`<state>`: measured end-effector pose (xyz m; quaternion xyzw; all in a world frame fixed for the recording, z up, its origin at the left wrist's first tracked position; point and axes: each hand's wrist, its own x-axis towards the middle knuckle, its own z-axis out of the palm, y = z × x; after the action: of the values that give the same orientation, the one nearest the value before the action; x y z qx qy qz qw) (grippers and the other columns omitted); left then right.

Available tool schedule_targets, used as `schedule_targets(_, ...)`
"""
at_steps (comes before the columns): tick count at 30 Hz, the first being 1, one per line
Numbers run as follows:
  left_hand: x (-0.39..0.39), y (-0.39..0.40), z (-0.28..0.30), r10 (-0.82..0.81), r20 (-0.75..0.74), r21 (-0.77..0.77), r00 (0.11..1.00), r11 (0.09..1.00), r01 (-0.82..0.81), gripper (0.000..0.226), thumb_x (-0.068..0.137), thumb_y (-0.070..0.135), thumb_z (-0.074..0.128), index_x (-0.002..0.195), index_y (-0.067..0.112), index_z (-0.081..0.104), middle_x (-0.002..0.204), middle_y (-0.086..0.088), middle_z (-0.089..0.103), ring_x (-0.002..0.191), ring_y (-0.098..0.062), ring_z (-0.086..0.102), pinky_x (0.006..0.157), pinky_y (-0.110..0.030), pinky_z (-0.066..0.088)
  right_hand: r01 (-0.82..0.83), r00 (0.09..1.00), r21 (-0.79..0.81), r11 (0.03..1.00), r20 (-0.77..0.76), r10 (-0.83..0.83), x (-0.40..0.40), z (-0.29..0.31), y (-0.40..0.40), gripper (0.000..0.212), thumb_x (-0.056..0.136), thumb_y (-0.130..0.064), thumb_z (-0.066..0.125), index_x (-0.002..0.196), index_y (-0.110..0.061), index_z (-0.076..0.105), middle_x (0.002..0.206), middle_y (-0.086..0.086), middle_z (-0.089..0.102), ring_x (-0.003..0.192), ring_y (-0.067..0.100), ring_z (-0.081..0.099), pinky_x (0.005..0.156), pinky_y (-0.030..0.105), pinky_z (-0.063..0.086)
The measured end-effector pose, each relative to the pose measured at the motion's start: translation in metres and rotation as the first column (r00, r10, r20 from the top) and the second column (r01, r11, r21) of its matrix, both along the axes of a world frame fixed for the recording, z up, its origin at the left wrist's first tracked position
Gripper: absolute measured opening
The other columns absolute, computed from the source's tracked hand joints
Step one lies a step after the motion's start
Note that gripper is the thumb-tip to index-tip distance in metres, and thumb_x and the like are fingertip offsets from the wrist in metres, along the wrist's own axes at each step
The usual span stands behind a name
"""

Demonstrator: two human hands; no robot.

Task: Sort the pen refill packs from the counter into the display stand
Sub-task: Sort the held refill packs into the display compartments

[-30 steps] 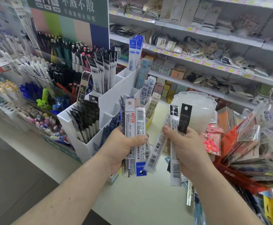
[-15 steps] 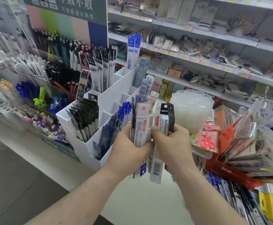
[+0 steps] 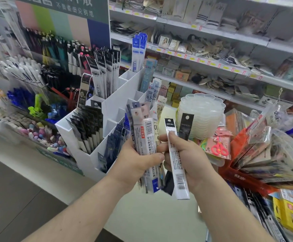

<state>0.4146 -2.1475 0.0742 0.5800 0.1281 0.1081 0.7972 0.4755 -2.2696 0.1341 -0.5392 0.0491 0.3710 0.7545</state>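
Note:
My left hand grips a bundle of refill packs, white with barcodes and red labels, held upright in front of the white display stand. My right hand holds two slim packs: a white one with a black header and a black-topped one behind it. The two hands are close together, fingertips nearly touching. The stand's tiered compartments hold black packs, dark blue packs and taller packs at the back.
A stack of clear scalloped plastic trays stands right of the stand. A red box of fanned packets and pink scissors packs crowd the right. Pen displays fill the left. Pale counter lies below my hands.
My hands came together, then parted slightly. The right hand now holds the white pack and the black-topped pack apart from the left hand's bundle.

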Motion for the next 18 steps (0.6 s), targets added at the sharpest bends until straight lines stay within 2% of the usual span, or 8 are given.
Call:
schedule_targets(2, 0.001, 0.001, -0.002, -0.014, 0.013, -0.010, 1.000, 1.000, 0.014, 0.052, 0.068, -0.002, 0.074, 0.119, 0.006, 0.064, 0.107, -0.018, 0.073, 0.101, -0.035, 0.071, 0.087, -0.046, 0.058, -0.001, 1.000, 0.013, 1.000, -0.008, 0.001, 0.002, -0.002, -0.001, 0.028, 0.101, -0.026, 0.051, 0.094, -0.002, 0.063, 0.059, 0.006, 0.056, 0.039, 0.013, 0.049, 0.036, 0.021, 0.040)
schedule_targets(6, 0.004, 0.007, -0.001, 0.020, 0.000, -0.055, 1.000, 0.998, -0.020, 0.069, 0.050, 0.016, 0.082, 0.116, 0.005, 0.065, 0.102, -0.015, 0.074, 0.092, -0.030, 0.072, 0.076, -0.037, 0.057, 0.091, 0.980, -0.167, 0.982, 0.190, -0.058, 0.010, -0.004, -0.009, 0.048, 0.102, -0.045, 0.044, 0.100, -0.005, 0.071, 0.051, -0.001, 0.041, 0.043, 0.011, 0.033, 0.045, 0.026, 0.028)
schedule_targets(8, 0.004, 0.008, 0.001, 0.017, -0.016, -0.081, 1.000, 0.997, -0.018, 0.074, 0.047, 0.016, 0.083, 0.117, 0.004, 0.064, 0.099, -0.014, 0.073, 0.087, -0.027, 0.072, 0.072, -0.033, 0.057, 0.156, 0.967, -0.201, 0.967, 0.229, -0.108, 0.012, -0.003, -0.013, 0.048, 0.103, -0.040, 0.040, 0.103, -0.004, 0.072, 0.051, -0.002, 0.038, 0.045, 0.011, 0.030, 0.050, 0.028, 0.024)
schedule_targets(12, 0.002, 0.008, 0.002, -0.011, -0.019, -0.121, 1.000, 0.993, 0.009, 0.059, 0.059, 0.003, 0.073, 0.117, 0.007, 0.064, 0.100, -0.014, 0.075, 0.088, -0.028, 0.073, 0.070, -0.035, 0.059, 0.178, 0.954, -0.261, 0.949, 0.282, -0.102, 0.007, -0.001, -0.013, 0.037, 0.099, -0.030, 0.043, 0.103, -0.008, 0.073, 0.055, -0.002, 0.044, 0.050, 0.010, 0.036, 0.054, 0.029, 0.027)
schedule_targets(15, 0.001, 0.008, 0.004, -0.016, -0.022, -0.130, 1.000, 0.991, 0.013, 0.059, 0.061, 0.003, 0.072, 0.119, 0.007, 0.063, 0.106, -0.016, 0.074, 0.094, -0.032, 0.072, 0.074, -0.039, 0.059, 0.150, 0.968, -0.252, 0.956, 0.236, -0.090, 0.003, 0.002, -0.009, 0.031, 0.096, -0.033, 0.051, 0.087, -0.015, 0.075, 0.065, 0.001, 0.055, 0.058, 0.012, 0.040, 0.059, 0.031, 0.030)
schedule_targets(17, 0.001, 0.008, 0.005, -0.025, -0.019, -0.127, 1.000, 0.992, 0.022, 0.059, 0.062, 0.002, 0.071, 0.121, 0.007, 0.063, 0.107, -0.016, 0.074, 0.097, -0.033, 0.072, 0.077, -0.041, 0.059, 0.124, 0.977, -0.211, 0.969, 0.197, -0.082, 0.002, 0.001, -0.006, 0.033, 0.095, -0.025, 0.051, 0.076, -0.018, 0.078, 0.074, 0.004, 0.059, 0.061, 0.015, 0.040, 0.061, 0.032, 0.030)
schedule_targets(18, 0.001, 0.008, 0.004, -0.030, -0.018, -0.124, 0.999, 0.992, 0.028, 0.059, 0.063, 0.002, 0.071, 0.121, 0.007, 0.063, 0.108, -0.015, 0.074, 0.098, -0.033, 0.072, 0.078, -0.042, 0.059, 0.097, 0.982, -0.207, 0.974, 0.181, -0.060, 0.002, 0.000, -0.005, 0.032, 0.094, -0.020, 0.050, 0.078, -0.016, 0.078, 0.073, 0.004, 0.058, 0.060, 0.015, 0.039, 0.059, 0.031, 0.030)
